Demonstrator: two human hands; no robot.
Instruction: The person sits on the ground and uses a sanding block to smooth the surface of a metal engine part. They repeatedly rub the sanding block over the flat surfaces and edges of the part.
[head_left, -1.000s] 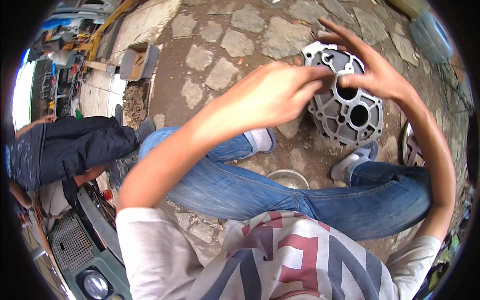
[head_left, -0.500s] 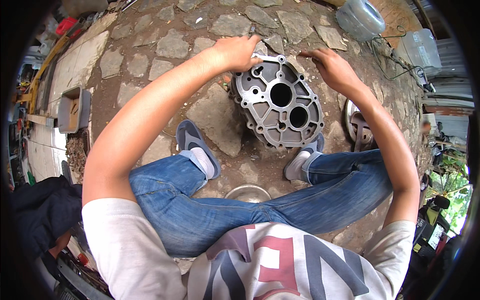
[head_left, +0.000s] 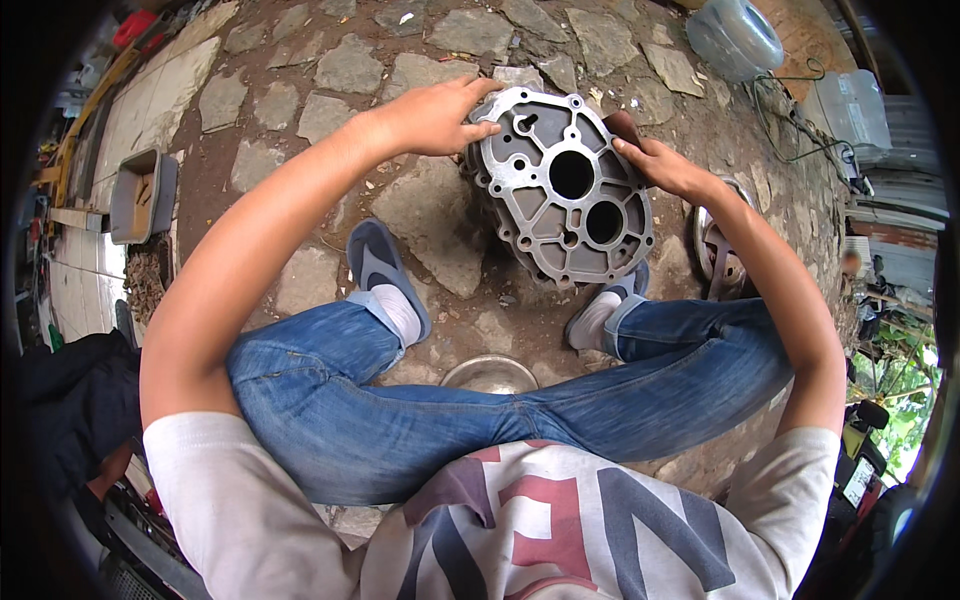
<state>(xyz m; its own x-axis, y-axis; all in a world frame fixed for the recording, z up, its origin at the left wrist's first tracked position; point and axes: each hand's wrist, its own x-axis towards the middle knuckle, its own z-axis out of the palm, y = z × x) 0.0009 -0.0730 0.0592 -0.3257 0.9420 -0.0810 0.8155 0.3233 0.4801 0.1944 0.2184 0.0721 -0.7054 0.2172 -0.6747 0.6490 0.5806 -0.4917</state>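
A grey cast-metal gearbox housing [head_left: 532,229] stands on the stone-paved ground between my feet. Its machined face is turned up toward me, with two large round bores, webbed ribs and bolt holes along the rim. My left hand [head_left: 440,118] grips its upper left edge, the thumb lying on the rim and the fingers over the far side. At the upper right edge, my right hand [head_left: 655,163] has its thumb near the face, and its other fingers are partly hidden behind the housing. Both hands are closed on the casting.
A round metal pan [head_left: 490,373] sits partly under my legs. Right of the housing lies a round metal part [head_left: 717,250]. A grey rectangular tray [head_left: 143,197] with small items stands at the left. Clear plastic containers [head_left: 735,40] and a thin cable [head_left: 765,130] are at the far right.
Both hands have come down onto the housing's sides; the right hand was apart from it before. The housing appears slightly more to the right and higher in view.
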